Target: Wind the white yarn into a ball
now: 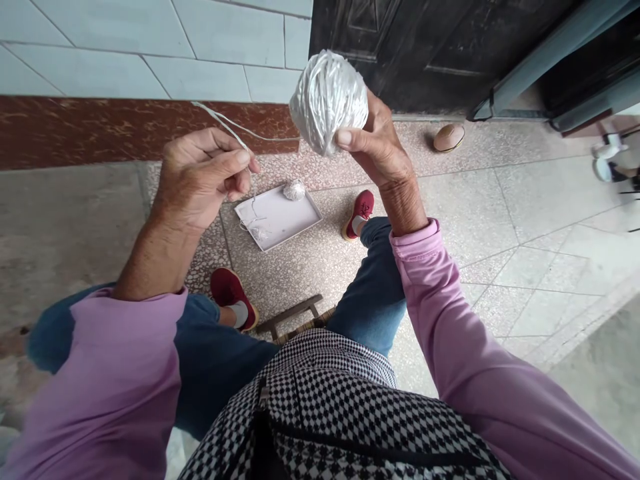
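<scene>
Ball of shiny white twine (327, 100): raised in the right hand (377, 143), ahead of the left hand and to its right.
Right hand: curved round the ball's right side, thumb pressed on the near face; the other fingers are mostly hidden behind it.
Twine strand (216, 116): bends beyond the left hand, one length reaching its fingertips, another running across toward the ball.
Left hand (200, 177): thumb and forefinger nipped together on the strand, remaining fingers loosely curled.
Winding step: seemingly the strand being guided onto the ball, though the winding direction cannot be told.
Next turn's demand: probably light tension from the left fingertips and a steady or turning ball in the right.
Shallow white tray (295, 223): on the floor, below and between both hands.
Small twine ball (295, 190): at the tray's far edge, below the large ball.
Loose threads (260, 231): in the tray's near-left corner, below the left hand.
</scene>
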Tool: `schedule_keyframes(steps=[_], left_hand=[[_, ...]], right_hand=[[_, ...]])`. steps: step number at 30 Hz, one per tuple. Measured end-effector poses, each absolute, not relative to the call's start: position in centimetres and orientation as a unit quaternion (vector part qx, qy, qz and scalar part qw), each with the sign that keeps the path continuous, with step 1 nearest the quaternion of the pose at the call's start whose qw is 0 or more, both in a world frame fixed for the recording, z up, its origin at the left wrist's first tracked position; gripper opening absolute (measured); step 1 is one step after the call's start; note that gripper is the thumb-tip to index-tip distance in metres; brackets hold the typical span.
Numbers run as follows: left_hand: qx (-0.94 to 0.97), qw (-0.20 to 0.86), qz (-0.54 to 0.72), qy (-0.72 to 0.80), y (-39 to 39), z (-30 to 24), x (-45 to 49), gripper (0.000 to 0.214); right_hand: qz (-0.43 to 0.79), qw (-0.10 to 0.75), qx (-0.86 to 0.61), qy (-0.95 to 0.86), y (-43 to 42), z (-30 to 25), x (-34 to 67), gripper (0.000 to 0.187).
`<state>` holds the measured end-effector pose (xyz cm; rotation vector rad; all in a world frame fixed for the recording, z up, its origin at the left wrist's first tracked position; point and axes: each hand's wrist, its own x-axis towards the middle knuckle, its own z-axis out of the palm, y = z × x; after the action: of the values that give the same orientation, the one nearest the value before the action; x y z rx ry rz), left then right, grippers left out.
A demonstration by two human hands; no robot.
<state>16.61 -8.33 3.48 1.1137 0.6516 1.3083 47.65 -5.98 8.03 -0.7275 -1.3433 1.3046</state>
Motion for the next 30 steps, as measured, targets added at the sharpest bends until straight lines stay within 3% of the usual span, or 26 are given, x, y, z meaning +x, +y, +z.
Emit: schedule_keyframes(steps=[4,7,12,15,19,26,30], left_hand=[[0.486,0.655,0.512,0.269,-8.1,3.2,15.6,0.055],[0.483,0.698,0.46,0.263,-8.5,3.5,15.6,0.053],[0.474,0.704,0.46,0.259,-9.2,4.3,15.8,0.057],[0.479,0.675,0.495,0.267,-9.1,4.5,15.3,0.063],[0.494,0.622,0.544,0.271,-9.3,4.5,15.2,0.063],[0.555,0.416,0.632,0.344,-10.7,5.7,17.3,0.054],[0.553,0.405,0.637,0.353,-11.6,7.2,17.5,0.048]], right_hand=[[0.605,0.515,-0.292,-0.532,-6.2,8.0,46.4,0.071],[0.647,0.458,-0.309,-0.525,-6.2,7.2,45.6,0.069],[0.671,0.389,-0.197,-0.6,-6.3,5.2,45.0,0.07],[0.703,0.357,-0.168,-0.591,-6.5,3.6,44.5,0.075],[0.747,0.381,-0.139,-0.527,-7.1,1.5,43.3,0.086],[0.724,0.377,-0.214,-0.536,-8.0,1.6,41.9,0.117],[0.714,0.39,-0.219,-0.539,-7.5,1.8,41.4,0.122]])
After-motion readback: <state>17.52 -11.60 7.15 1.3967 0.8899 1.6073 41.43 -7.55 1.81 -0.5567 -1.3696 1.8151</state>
